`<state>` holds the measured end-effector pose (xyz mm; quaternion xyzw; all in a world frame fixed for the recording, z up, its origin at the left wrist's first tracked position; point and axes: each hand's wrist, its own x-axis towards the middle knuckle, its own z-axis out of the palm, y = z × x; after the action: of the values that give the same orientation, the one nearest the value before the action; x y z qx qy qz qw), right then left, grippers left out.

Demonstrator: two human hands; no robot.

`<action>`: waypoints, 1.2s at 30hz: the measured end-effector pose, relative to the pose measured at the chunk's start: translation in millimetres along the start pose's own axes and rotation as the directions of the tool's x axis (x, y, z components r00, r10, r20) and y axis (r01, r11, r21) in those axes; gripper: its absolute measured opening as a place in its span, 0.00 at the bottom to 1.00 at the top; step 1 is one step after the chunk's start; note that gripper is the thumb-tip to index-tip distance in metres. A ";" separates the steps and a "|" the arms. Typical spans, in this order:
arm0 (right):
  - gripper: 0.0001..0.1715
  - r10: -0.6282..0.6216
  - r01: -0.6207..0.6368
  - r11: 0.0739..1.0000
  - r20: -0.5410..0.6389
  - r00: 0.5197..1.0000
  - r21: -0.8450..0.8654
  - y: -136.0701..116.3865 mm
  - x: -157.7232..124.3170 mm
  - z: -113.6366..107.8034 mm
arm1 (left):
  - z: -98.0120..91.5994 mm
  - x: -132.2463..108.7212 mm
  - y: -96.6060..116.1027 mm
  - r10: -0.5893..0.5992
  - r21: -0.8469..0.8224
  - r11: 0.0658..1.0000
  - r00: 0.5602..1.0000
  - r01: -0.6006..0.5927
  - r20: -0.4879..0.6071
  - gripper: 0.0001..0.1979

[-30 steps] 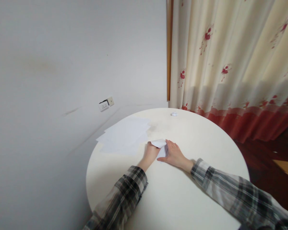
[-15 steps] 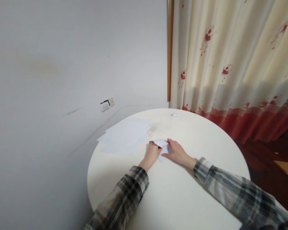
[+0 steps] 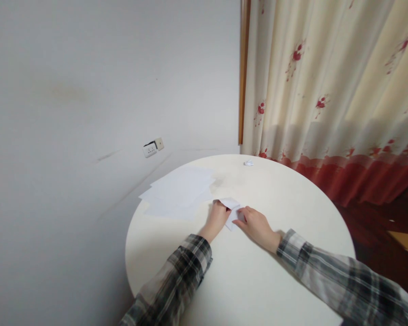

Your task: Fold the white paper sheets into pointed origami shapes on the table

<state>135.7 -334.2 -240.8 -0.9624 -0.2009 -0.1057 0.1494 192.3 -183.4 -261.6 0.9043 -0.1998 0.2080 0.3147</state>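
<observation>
A folded piece of white paper [image 3: 231,217] is between my two hands, a little above the middle of the round white table [image 3: 245,280]. My left hand [image 3: 218,215] is closed on the paper's left part, its fingertips partly hidden under a raised flap. On the other side, my right hand [image 3: 255,222] pinches the right edge of the paper between thumb and fingers. Loose white sheets [image 3: 180,192] lie overlapping to the left of my hands. A small crumpled white paper [image 3: 248,163] rests near the far edge of the table.
Behind the table is a white wall with a socket [image 3: 150,150] and a small switch plate [image 3: 159,144]. A cream curtain with red flowers [image 3: 302,99] hangs at the back right. A wooden object [image 3: 406,244] stands on the dark floor at the right.
My right hand has shifted slightly down and right along the paper, its fingers more curled. My left hand stays on the paper. The view has shifted slightly.
</observation>
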 end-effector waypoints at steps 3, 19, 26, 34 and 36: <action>0.15 -0.008 0.012 0.996 0.040 0.999 -0.090 -3.2 0.1 -1.7 | 0.2 -0.7 0.1 -0.005 0.011 1.000 1.000 0.005 0.004 0.10; 0.19 -0.315 0.317 0.948 0.055 0.948 -0.032 -8.5 -14.2 -3.5 | -0.9 -0.5 -5.1 -0.035 0.058 0.998 0.999 0.033 0.033 0.07; 0.21 -0.236 0.239 0.966 0.039 0.971 -0.098 24.6 6.6 -4.2 | -7.9 -1.0 0.6 -0.017 0.042 0.999 0.998 0.014 0.061 0.07; 0.23 -0.300 0.303 0.946 0.045 0.953 -0.114 39.5 10.3 -2.8 | -7.9 -1.9 0.8 -0.023 0.026 0.999 0.996 0.021 0.089 0.09; 0.23 -0.307 0.311 0.946 0.051 0.950 -0.095 40.1 9.9 -3.4 | -7.9 -1.7 1.4 -0.044 0.020 0.999 0.994 0.043 0.098 0.09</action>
<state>160.9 -366.9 -244.9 -0.9271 -0.3462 -0.1208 0.0781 188.3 -178.8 -256.1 0.9203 -0.1935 0.1579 0.3010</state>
